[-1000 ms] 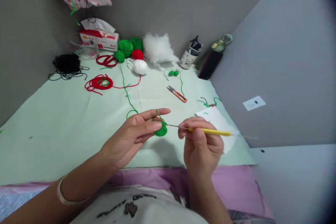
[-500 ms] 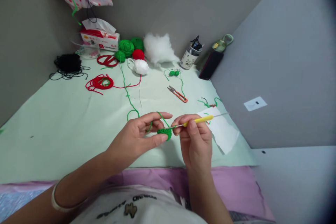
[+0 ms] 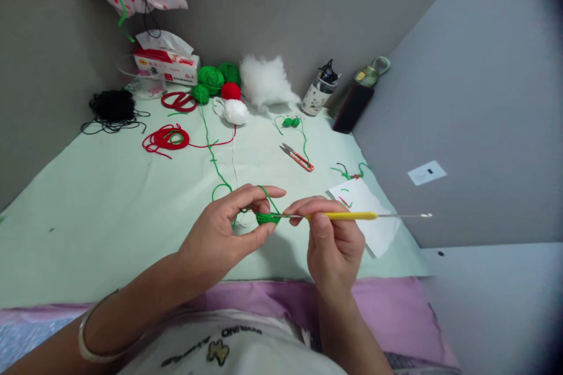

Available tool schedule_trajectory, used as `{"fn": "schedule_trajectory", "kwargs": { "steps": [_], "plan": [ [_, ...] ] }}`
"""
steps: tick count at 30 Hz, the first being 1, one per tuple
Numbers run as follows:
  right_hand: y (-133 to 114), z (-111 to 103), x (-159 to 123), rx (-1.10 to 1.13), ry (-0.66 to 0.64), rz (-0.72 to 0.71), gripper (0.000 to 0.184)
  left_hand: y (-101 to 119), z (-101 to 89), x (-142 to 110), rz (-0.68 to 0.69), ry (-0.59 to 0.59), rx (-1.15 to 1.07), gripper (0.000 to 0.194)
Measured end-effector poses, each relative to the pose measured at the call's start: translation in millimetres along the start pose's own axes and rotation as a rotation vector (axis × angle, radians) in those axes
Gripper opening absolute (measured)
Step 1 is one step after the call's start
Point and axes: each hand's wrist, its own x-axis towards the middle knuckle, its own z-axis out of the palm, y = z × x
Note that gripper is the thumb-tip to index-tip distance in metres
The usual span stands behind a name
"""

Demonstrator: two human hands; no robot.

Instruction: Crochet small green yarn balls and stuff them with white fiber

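My left hand (image 3: 233,220) pinches a small green crochet piece (image 3: 266,219) between thumb and fingers. Over its raised index finger runs a strand of green yarn (image 3: 270,198), which drops to the piece. My right hand (image 3: 329,234) is closed round the yellow handle of a double-ended crochet hook (image 3: 356,216), held nearly level. The hook's left tip meets the green piece at its upper edge, though the exact stitch is too small to make out. Its other metal end points right, past my hand. A slack green strand leads from the left hand back toward the yarn balls (image 3: 211,80).
Thread snips (image 3: 297,158) lie beyond my hands, near two small green pieces (image 3: 291,122). White stuffing (image 3: 267,81), a pen cup (image 3: 319,95) and a dark phone (image 3: 353,108) stand along the back. Red yarn (image 3: 167,138) and black yarn (image 3: 112,108) sit left; white paper (image 3: 367,217) lies right.
The hook has swung from a slant to nearly level, and its free end now reaches further right. My right hand has turned with it. The green piece has tilted and shifted slightly left.
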Motion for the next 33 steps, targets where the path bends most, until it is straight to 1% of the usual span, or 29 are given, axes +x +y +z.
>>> {"fn": "schedule_trajectory", "kwargs": {
  "steps": [3,6,8,9,10,11,12,13,15,17,19,22,24,29,31,33],
  "plan": [
    [-3.1,-0.6,-1.6,-0.126,-0.047,-0.123,0.022,-1.5,2.0,-0.7,0.086,0.042,0.055,0.032],
    [-2.1,-1.2,-7.2,-0.376,-0.091,-0.317,0.025,-4.7,5.3,-3.7,0.114,0.08,0.06,0.031],
    [1.7,0.0,-12.5,-0.593,-0.114,-0.476,0.03,-6.3,8.0,-5.8,0.079,0.055,-0.052,0.036],
    [4.1,1.0,-15.0,-0.672,-0.106,-0.544,0.034,-6.7,9.1,-6.3,0.035,0.016,-0.158,0.042],
    [6.4,2.1,-17.0,-0.711,-0.084,-0.581,0.039,-6.7,9.8,-6.4,-0.027,-0.034,-0.288,0.048],
    [8.3,3.1,-18.2,-0.704,-0.055,-0.586,0.041,-6.4,10.0,-5.8,-0.102,-0.082,-0.421,0.053],
    [9.4,3.9,-18.3,-0.648,-0.022,-0.566,0.04,-5.9,9.5,-4.8,-0.178,-0.118,-0.542,0.057],
    [9.8,4.2,-17.4,-0.559,0.009,-0.513,0.036,-5.2,8.5,-3.5,-0.245,-0.136,-0.637,0.058],
    [8.6,3.9,-12.7,-0.324,0.068,-0.345,0.026,-3.9,5.6,-0.8,-0.317,-0.144,-0.737,0.055],
    [6.2,3.2,-6.1,-0.089,0.116,-0.165,0.023,-3.4,3.2,0.9,-0.308,-0.146,-0.752,0.051],
    [4.8,3.3,-0.6,0.069,0.132,-0.04,0.021,-4.0,2.7,1.1,-0.254,-0.146,-0.702,0.048],
    [6.0,5.9,1.7,0.146,0.075,0.015,0.017,-5.8,5.0,0.0,-0.18,-0.123,-0.592,0.045],
    [7.7,8.0,-0.2,0.156,0.048,0.035,0.015,-6.7,6.7,-0.1,-0.166,-0.118,-0.552,0.046],
    [8.4,7.5,-2.3,0.175,0.055,0.092,0.016,-5.5,6.4,2.7,-0.203,-0.112,-0.536,0.055],
    [8.2,4.7,0.6,0.209,0.076,0.119,0.017,-4.7,4.2,4.0,-0.243,-0.144,-0.588,0.053],
    [8.3,1.3,4.6,0.281,0.098,0.167,0.019,-4.5,1.5,5.3,-0.292,-0.204,-0.661,0.05]
  ]
}}
